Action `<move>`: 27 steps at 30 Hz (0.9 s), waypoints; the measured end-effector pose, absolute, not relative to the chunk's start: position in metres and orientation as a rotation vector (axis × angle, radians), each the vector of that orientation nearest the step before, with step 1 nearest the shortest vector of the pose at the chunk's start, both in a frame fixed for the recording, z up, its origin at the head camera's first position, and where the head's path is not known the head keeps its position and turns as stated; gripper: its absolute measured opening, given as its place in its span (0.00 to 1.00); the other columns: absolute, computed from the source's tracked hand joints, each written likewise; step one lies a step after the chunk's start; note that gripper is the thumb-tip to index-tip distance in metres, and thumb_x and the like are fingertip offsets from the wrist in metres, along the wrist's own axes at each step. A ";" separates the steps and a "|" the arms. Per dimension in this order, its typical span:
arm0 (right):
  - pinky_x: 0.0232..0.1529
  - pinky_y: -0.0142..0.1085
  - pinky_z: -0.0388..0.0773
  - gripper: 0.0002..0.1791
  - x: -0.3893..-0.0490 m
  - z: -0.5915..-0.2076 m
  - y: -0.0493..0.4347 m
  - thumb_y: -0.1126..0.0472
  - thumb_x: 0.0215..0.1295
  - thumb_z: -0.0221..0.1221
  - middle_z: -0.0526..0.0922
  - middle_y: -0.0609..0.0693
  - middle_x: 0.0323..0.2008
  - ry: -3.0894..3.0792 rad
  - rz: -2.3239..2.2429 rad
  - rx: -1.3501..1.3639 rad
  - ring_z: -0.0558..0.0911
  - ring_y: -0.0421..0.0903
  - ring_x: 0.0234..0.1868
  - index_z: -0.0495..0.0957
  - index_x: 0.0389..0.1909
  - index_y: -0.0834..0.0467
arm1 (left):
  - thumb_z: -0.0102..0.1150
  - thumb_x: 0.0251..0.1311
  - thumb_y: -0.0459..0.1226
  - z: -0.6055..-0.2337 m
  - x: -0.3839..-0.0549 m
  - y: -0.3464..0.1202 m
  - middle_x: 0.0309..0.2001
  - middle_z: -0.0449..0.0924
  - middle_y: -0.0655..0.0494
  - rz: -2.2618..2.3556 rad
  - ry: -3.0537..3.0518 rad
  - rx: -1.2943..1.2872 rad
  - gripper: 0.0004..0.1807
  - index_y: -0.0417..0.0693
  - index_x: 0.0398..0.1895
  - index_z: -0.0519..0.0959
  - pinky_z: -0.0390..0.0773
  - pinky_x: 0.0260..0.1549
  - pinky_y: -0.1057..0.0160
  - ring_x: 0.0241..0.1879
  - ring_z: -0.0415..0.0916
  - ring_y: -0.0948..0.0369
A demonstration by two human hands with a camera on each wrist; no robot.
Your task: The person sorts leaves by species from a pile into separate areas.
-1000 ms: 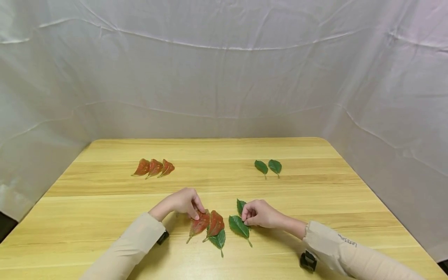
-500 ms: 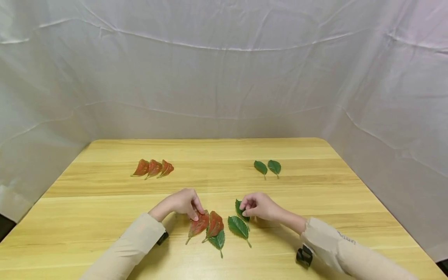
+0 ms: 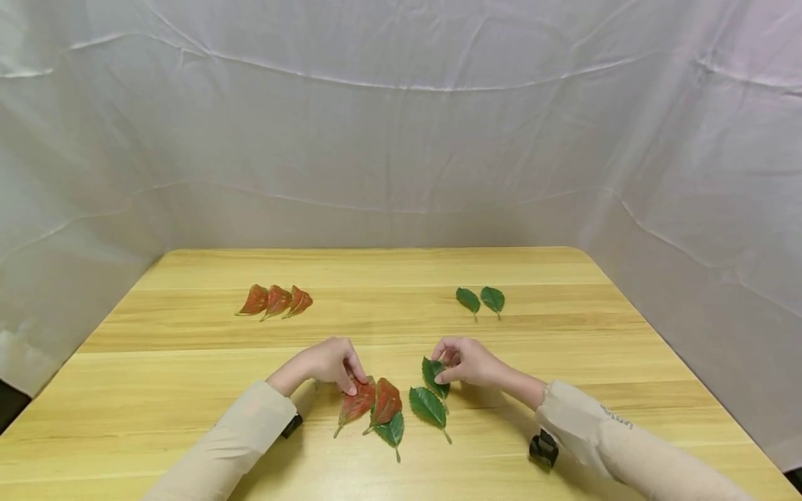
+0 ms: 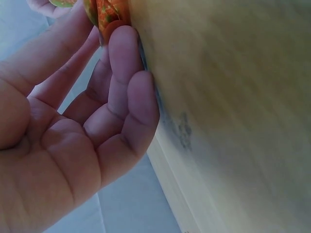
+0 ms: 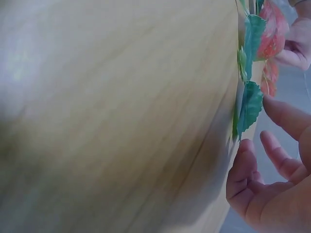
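Observation:
My left hand (image 3: 328, 363) pinches the top of a red leaf (image 3: 358, 403), whose stem points toward me. In the left wrist view, the orange-red leaf (image 4: 112, 13) sits at the thumb and fingers. A second red leaf (image 3: 387, 403) lies beside it, overlapping a green leaf (image 3: 392, 428). At the right, my right hand (image 3: 474, 365) has its thumb tip at a serrated green leaf (image 3: 432, 372). The right wrist view shows thumb and fingers spread apart around that leaf (image 5: 250, 109). Just in front of it lies another green leaf (image 3: 428, 406).
Three red leaves (image 3: 277, 301) lie in an overlapping row at the back left of the wooden table (image 3: 376, 271). Two green leaves (image 3: 492, 299) rest side by side at the back right. A pale cloth (image 3: 395, 153) hangs behind and along the sides.
My right hand has moved off the front green leaf, back and slightly up in the view, to the green leaf behind it. The left hand keeps its place on the red leaf.

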State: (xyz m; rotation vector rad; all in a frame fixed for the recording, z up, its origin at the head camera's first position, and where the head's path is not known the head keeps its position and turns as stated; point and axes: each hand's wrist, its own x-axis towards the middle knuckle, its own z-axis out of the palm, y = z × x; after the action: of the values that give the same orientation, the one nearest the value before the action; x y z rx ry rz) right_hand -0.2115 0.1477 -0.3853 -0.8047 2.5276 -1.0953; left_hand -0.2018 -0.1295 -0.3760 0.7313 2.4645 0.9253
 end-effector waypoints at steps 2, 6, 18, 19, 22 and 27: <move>0.27 0.32 0.69 0.16 -0.212 -0.386 0.148 0.66 0.46 0.67 0.72 0.52 0.28 2.509 -1.089 -0.812 0.69 0.41 0.26 0.73 0.36 0.63 | 0.68 0.37 0.24 -0.376 -0.203 -0.130 0.26 0.82 0.53 0.925 2.461 0.726 0.09 0.38 0.27 0.84 0.73 0.21 0.71 0.22 0.73 0.68; 0.21 0.30 0.66 0.20 -0.213 -0.388 0.147 0.65 0.46 0.67 0.71 0.52 0.28 2.488 -1.048 -0.836 0.65 0.39 0.20 0.71 0.40 0.63 | 0.68 0.37 0.24 -0.376 -0.203 -0.130 0.25 0.81 0.54 0.922 2.459 0.724 0.09 0.38 0.26 0.84 0.73 0.21 0.71 0.21 0.72 0.68; 0.21 0.29 0.66 0.16 -0.213 -0.387 0.144 0.70 0.44 0.66 0.68 0.45 0.17 2.514 -0.967 -0.866 0.65 0.37 0.17 0.74 0.36 0.62 | 0.68 0.37 0.24 -0.376 -0.203 -0.130 0.25 0.81 0.54 0.922 2.457 0.722 0.09 0.39 0.26 0.84 0.73 0.20 0.71 0.21 0.72 0.68; 0.20 0.29 0.66 0.15 -0.213 -0.388 0.144 0.71 0.44 0.66 0.68 0.45 0.16 2.512 -0.973 -0.863 0.65 0.37 0.17 0.74 0.34 0.62 | 0.68 0.37 0.24 -0.376 -0.203 -0.130 0.25 0.81 0.54 0.923 2.456 0.725 0.09 0.39 0.26 0.84 0.73 0.20 0.71 0.21 0.72 0.68; 0.19 0.28 0.66 0.11 -0.214 -0.388 0.144 0.72 0.44 0.65 0.68 0.45 0.16 2.501 -1.002 -0.853 0.65 0.37 0.16 0.76 0.30 0.63 | 0.68 0.37 0.24 -0.376 -0.203 -0.130 0.25 0.81 0.55 0.920 2.458 0.727 0.09 0.39 0.26 0.84 0.72 0.20 0.71 0.20 0.72 0.68; 0.18 0.28 0.65 0.09 -0.216 -0.385 0.147 0.73 0.47 0.63 0.67 0.45 0.17 2.481 -1.089 -0.798 0.64 0.38 0.17 0.76 0.31 0.65 | 0.67 0.37 0.23 -0.376 -0.203 -0.130 0.25 0.81 0.55 0.912 2.461 0.730 0.09 0.40 0.26 0.84 0.72 0.20 0.71 0.20 0.71 0.68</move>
State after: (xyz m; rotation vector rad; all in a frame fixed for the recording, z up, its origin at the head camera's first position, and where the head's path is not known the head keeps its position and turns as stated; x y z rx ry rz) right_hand -0.2162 0.1469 -0.3854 -0.7983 2.4809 -1.0893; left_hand -0.2032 -0.1299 -0.3763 0.7300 2.4612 0.9123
